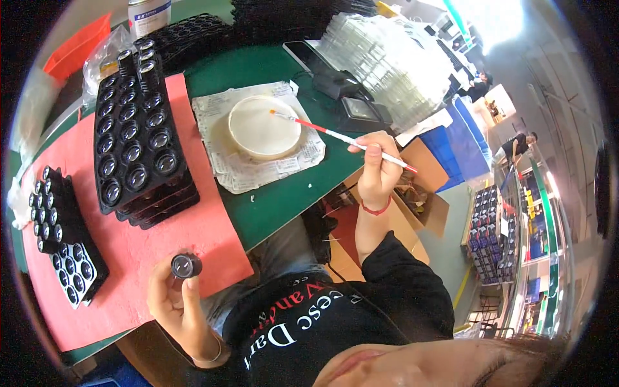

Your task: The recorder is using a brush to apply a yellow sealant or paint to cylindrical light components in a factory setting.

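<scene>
My left hand (184, 313) grips a small black lens barrel (186, 265) between thumb and fingers, its round glass end facing up, above the near edge of the pink mat (216, 238). In my right hand (379, 169) is a thin paintbrush (335, 135) with a red and white handle, held like a pen. Its orange-tipped bristles are over the shallow, pale round dish (261, 138); whether they touch its surface I cannot tell. Under the dish lies a printed paper-covered pad (225, 177).
Stacked black trays (138, 145) of lens barrels stand on the mat, with a smaller tray (74, 274) at left. Behind are a metal can (148, 18) and a red bin (77, 45). Clear plastic trays (393, 64) pile up at back right, near a black device (361, 109). Two people work far off.
</scene>
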Motion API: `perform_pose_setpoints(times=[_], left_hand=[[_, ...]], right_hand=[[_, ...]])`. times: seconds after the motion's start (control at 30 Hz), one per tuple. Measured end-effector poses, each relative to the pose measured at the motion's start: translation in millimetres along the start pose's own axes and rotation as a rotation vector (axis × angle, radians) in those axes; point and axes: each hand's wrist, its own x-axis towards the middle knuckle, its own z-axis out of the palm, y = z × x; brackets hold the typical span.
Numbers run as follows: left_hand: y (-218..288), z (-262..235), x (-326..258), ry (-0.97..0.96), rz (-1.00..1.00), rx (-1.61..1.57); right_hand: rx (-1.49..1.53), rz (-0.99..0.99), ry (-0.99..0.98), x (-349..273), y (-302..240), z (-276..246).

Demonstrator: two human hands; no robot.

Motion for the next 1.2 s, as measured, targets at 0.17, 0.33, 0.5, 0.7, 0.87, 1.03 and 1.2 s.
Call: perform_pose_setpoints(times=[0.17, 0.33, 0.5, 0.7, 0.87, 1.03, 1.2], left_hand=[[0, 5, 3, 0.013, -0.054, 0.002], [-1, 5, 3, -0.017, -0.033, 0.033], [6, 1, 1, -0.013, -0.053, 0.087], [3, -3, 3, 0.028, -0.171, -0.184], [7, -6, 7, -0.036, -0.156, -0.113], [8, -8, 6, -0.062, -0.178, -0.110], [8, -9, 7, -0.085, -0.151, -0.109]], right_hand=[[0.144, 0.042, 0.174, 3, -4, -3], [0.036, 0.080, 0.236, 6, 0, -1], [0.439, 0.138, 0.260, 2, 7, -7], [1.015, 0.191, 0.169, -14, -17, 1], [1.004, 0.201, 0.089, -27, -28, 21], [1.008, 0.195, 0.008, -28, -28, 33], [0.997, 0.221, -0.054, -28, -40, 37]])
